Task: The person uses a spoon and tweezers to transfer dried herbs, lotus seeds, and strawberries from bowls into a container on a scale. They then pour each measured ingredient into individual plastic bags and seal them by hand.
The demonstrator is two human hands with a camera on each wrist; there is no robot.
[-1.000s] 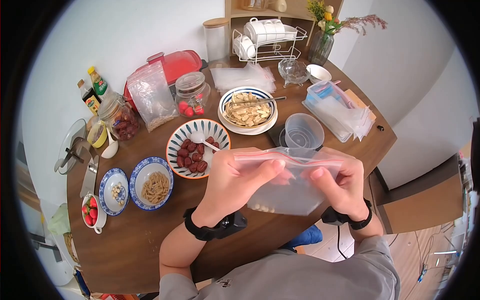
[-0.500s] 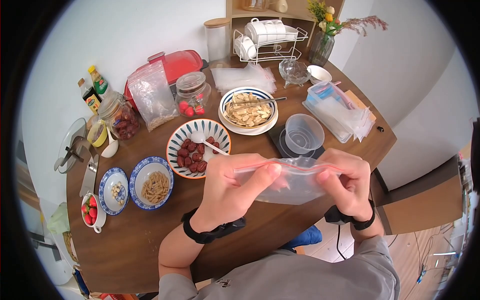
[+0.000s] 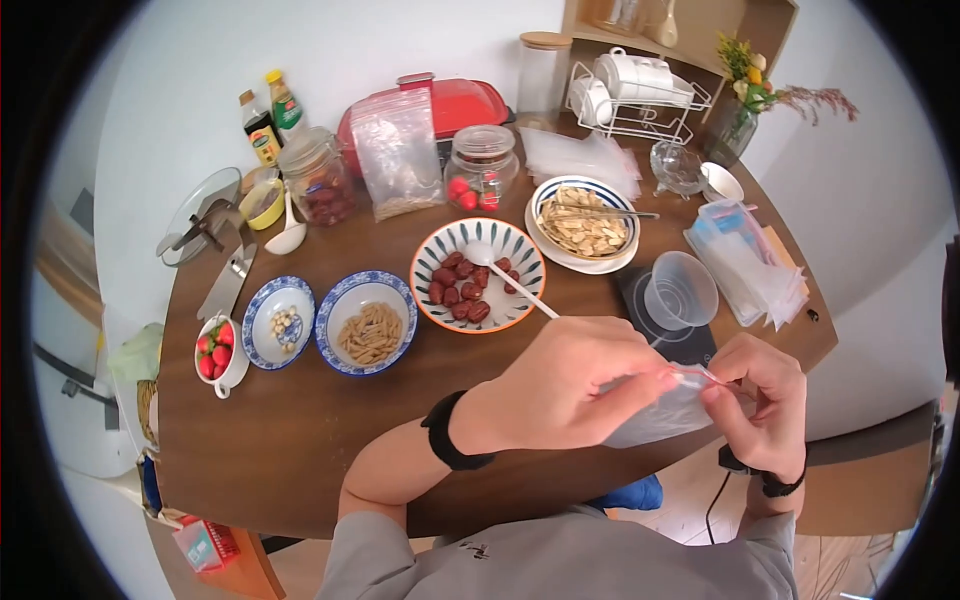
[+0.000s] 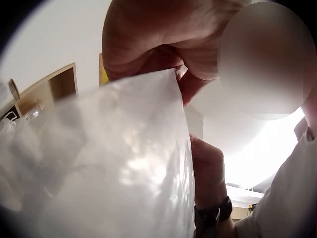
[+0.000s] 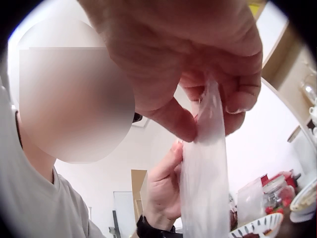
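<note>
A clear zip-lock bag (image 3: 662,414) with a red strip along its mouth hangs between my two hands near the table's front right. My left hand (image 3: 585,385) pinches the top edge between thumb and fingers. At the bag's right corner, my right hand (image 3: 765,405) pinches the same edge. The left wrist view has the frosted plastic of the bag (image 4: 124,163) filling much of the picture below the left hand (image 4: 168,39). Seen from the right wrist, the bag (image 5: 205,178) appears nearly edge-on. Its contents are hidden here.
Beyond the hands, a plastic tub (image 3: 682,292) stands on a dark scale (image 3: 640,300). A bowl of red dates (image 3: 430,300) with a white spoon (image 3: 530,290) lies left of them. Sliced pieces fill another bowl (image 3: 630,240); a box of bags (image 3: 745,265) sits at right.
The head view has turned left. Both hands have come closer together along the bag's mouth, and the left hand has turned over its top edge. The bag stays held throughout.
</note>
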